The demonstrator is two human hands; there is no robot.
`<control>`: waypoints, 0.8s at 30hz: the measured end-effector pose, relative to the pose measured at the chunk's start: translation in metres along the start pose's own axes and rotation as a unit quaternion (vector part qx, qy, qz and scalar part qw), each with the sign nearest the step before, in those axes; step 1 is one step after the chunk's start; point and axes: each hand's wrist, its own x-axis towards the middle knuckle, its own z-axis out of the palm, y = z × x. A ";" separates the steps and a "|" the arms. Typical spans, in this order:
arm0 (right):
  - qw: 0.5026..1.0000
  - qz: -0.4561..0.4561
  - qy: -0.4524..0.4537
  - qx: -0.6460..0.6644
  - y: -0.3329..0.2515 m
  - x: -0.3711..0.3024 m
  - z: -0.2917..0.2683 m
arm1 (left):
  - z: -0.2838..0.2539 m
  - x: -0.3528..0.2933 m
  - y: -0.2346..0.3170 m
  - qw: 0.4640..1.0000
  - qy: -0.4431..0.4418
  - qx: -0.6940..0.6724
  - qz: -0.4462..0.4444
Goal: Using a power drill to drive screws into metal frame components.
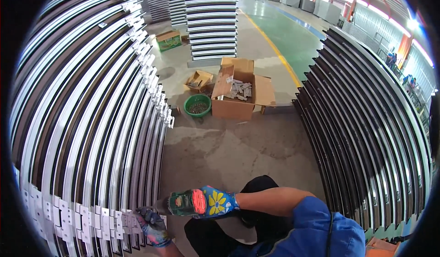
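Observation:
My right hand (219, 203), in a blue glove with a yellow flower print, is closed round a green and black cordless drill (182, 204) with a red end. The drill's nose points left at the edge of a tall stack of metal-edged frames (91, 133). Just below the nose my left hand (154, 229), in a dirty patterned glove, has its fingers drawn together against the lowest hinges. What those fingers hold is hidden. A row of silver hinges (82, 221) runs along the near edge of the stack, one to each frame.
Another stack of dark frames (362, 124) rises on the right. Ahead on the floor are an opened cardboard box (233, 110) of metal hinges, a green bowl (197, 113) of small screws and a smaller carton (198, 79). Farther off stands a column of frames (211, 23).

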 end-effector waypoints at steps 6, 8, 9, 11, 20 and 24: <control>0.997 0.052 -0.050 0.003 0.000 -0.006 0.003 | 0.011 0.001 -0.005 0.996 0.051 0.052 0.041; 0.999 0.002 0.031 -0.023 0.000 -0.016 0.001 | 0.021 -0.002 -0.018 0.991 0.066 0.101 0.052; 1.000 -0.005 0.025 -0.016 -0.001 -0.011 0.003 | 0.025 -0.007 -0.015 0.982 0.083 0.152 0.076; 0.999 -0.048 0.012 -0.005 0.000 0.003 0.007 | 0.032 -0.012 -0.008 0.972 0.108 0.170 0.121; 0.844 0.254 -0.071 0.468 0.007 -0.001 -0.007 | 0.038 -0.049 0.019 0.775 0.119 0.611 0.107; 0.984 -0.153 -0.053 -0.077 -0.015 0.020 -0.011 | 0.072 -0.064 0.020 0.929 0.153 0.327 0.081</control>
